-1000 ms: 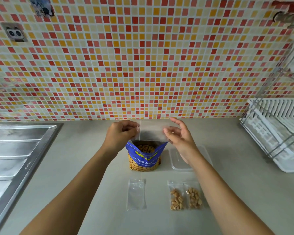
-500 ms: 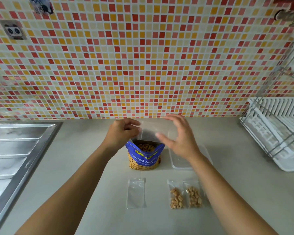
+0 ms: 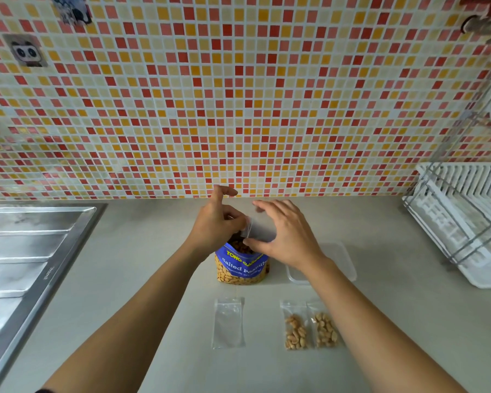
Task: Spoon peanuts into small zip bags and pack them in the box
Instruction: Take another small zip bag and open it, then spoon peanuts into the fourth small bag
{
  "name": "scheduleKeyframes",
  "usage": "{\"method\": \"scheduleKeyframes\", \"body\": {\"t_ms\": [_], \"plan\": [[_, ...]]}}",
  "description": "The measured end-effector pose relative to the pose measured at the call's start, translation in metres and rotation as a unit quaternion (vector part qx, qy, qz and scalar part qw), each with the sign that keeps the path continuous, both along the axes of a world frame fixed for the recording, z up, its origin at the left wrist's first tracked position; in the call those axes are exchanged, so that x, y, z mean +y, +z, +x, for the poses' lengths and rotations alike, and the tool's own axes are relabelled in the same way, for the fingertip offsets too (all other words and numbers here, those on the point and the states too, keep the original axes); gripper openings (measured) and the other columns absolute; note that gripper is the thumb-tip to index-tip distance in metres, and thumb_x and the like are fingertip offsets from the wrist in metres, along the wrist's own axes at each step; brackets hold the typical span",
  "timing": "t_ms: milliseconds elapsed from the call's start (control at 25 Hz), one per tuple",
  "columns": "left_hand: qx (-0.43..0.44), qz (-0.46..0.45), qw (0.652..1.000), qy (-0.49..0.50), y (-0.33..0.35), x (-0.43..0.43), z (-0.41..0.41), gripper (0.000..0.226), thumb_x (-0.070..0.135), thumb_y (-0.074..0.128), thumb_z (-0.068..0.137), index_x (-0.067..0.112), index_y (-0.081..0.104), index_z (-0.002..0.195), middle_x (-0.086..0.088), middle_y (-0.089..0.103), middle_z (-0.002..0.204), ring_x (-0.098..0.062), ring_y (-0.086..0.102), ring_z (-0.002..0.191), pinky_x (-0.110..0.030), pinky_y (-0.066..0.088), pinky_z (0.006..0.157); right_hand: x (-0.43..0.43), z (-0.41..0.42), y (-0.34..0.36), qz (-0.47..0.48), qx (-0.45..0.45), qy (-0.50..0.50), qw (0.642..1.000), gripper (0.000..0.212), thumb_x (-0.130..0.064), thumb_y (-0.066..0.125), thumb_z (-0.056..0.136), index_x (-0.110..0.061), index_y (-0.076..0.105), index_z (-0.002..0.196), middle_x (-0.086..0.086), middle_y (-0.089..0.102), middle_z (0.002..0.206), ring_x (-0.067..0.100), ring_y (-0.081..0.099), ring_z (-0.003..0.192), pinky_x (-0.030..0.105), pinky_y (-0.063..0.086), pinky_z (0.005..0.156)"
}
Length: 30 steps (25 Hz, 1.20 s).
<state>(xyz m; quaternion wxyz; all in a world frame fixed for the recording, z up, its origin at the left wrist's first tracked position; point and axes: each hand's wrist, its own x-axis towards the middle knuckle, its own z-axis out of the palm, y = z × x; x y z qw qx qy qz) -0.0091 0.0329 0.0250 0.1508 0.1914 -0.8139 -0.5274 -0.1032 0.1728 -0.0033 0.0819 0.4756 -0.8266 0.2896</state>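
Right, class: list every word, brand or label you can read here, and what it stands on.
"TONG GARD...": yellow brand on the peanut bag, last letters unclear.
"Salted Peanut...": white, same bag, end lost at the bag's edge.
Small line beneath: too blurred to read.
Mark on the sink rim: too small to read.
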Motion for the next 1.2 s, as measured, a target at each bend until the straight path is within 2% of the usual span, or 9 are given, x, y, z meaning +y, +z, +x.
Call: {"method": "scheduleKeyframes", "body": {"t_ms": [280, 400, 480, 560, 680, 840, 1000, 1120, 1200], "plan": [[-0.015, 0.017, 1.0, 0.006, 0.001, 0.001, -0.003, 0.044, 0.006, 0.064, 0.081, 0.019, 0.041, 0.116, -0.004, 0.072, 0.08, -0.023, 0.067, 0.08, -0.036, 0.059, 0.075, 0.002, -0.002, -0.002, -0.028, -0.015, 0.017, 0.999, 0.065, -0.044, 0.076, 0.068, -0.019, 0.054, 0.124, -0.007, 0.063, 0.112, 0.016, 0.053, 0.106, 0.033, 0.044, 0.094], [-0.004, 0.026, 0.999, 0.034, 0.0, -0.005, -0.002, 0.031, 0.022, 0.062, 0.086, 0.02, 0.047, 0.114, 0.0, 0.069, 0.094, -0.016, 0.065, 0.082, -0.028, 0.055, 0.07, 0.003, -0.001, -0.005, -0.068, -0.071, 0.011, 0.995, 0.058, -0.038, 0.076, 0.07, -0.02, 0.057, 0.122, -0.008, 0.064, 0.108, 0.012, 0.057, 0.102, 0.032, 0.048, 0.091], [0.0, -0.073, 0.992, 0.101, -0.004, -0.017, -0.001, 0.028, 0.033, 0.058, 0.088, 0.018, 0.054, 0.112, 0.003, 0.062, 0.105, -0.011, 0.06, 0.082, -0.023, 0.046, 0.067, 0.005, -0.004, -0.005, -0.099, -0.092, 0.008, 0.991, 0.055, -0.035, 0.077, 0.07, -0.019, 0.059, 0.119, -0.007, 0.065, 0.107, 0.01, 0.06, 0.1, 0.032, 0.05, 0.091], [-0.061, -0.205, 0.967, 0.135, -0.014, -0.033, 0.001, 0.034, 0.035, 0.058, 0.088, 0.012, 0.058, 0.114, -0.003, 0.058, 0.111, -0.013, 0.054, 0.086, -0.024, 0.042, 0.073, 0.008, -0.005, -0.005, -0.114, -0.106, 0.005, 0.988, 0.054, -0.033, 0.078, 0.07, -0.018, 0.06, 0.119, -0.007, 0.065, 0.107, 0.007, 0.061, 0.099, 0.031, 0.051, 0.092], [-0.139, -0.248, 0.953, 0.102, -0.028, -0.04, 0.005, 0.032, 0.027, 0.062, 0.087, 0.006, 0.062, 0.111, -0.011, 0.064, 0.105, -0.015, 0.053, 0.085, -0.023, 0.041, 0.071, 0.009, -0.005, -0.005, -0.124, -0.125, -0.002, 0.984, 0.058, -0.035, 0.079, 0.069, -0.019, 0.058, 0.12, -0.01, 0.062, 0.106, 0.005, 0.06, 0.098, 0.026, 0.05, 0.091], [-0.06, -0.227, 0.971, 0.054, -0.029, -0.027, 0.001, 0.02, 0.02, 0.064, 0.086, 0.008, 0.069, 0.101, -0.008, 0.071, 0.091, -0.013, 0.059, 0.076, -0.01, 0.04, 0.061, 0.005, -0.007, -0.003, -0.137, -0.149, -0.023, 0.979, 0.063, -0.037, 0.079, 0.068, -0.02, 0.056, 0.124, -0.012, 0.059, 0.107, 0.005, 0.057, 0.095, 0.017, 0.047, 0.085], [-0.113, -0.284, 0.951, -0.034, -0.028, -0.017, -0.008, 0.024, 0.028, 0.059, 0.089, 0.011, 0.071, 0.1, -0.008, 0.072, 0.087, -0.018, 0.059, 0.074, -0.025, 0.046, 0.063, 0.008, -0.009, -0.006, -0.145, -0.173, -0.034, 0.974, 0.063, -0.036, 0.08, 0.068, -0.022, 0.055, 0.125, -0.013, 0.058, 0.106, 0.004, 0.057, 0.094, 0.008, 0.044, 0.083], [0.005, -0.329, 0.944, 0.012, -0.023, -0.024, -0.005, 0.022, 0.025, 0.056, 0.091, 0.011, 0.072, 0.096, -0.006, 0.073, 0.086, -0.022, 0.057, 0.079, -0.032, 0.044, 0.064, 0.012, -0.01, -0.014, -0.151, -0.186, -0.045, 0.97, 0.062, -0.036, 0.081, 0.067, -0.021, 0.057, 0.123, -0.013, 0.06, 0.104, 0.002, 0.058, 0.092, 0.003, 0.042, 0.08], [0.079, -0.435, 0.897, -0.003, -0.024, -0.029, -0.004, 0.025, 0.028, 0.052, 0.09, 0.014, 0.072, 0.089, -0.001, 0.073, 0.082, -0.022, 0.053, 0.076, -0.032, 0.039, 0.062, 0.013, -0.007, -0.021, -0.142, -0.204, -0.045, 0.967, 0.06, -0.035, 0.081, 0.068, -0.019, 0.058, 0.121, -0.011, 0.062, 0.103, 0.0, 0.058, 0.089, 0.005, 0.043, 0.078]]}}
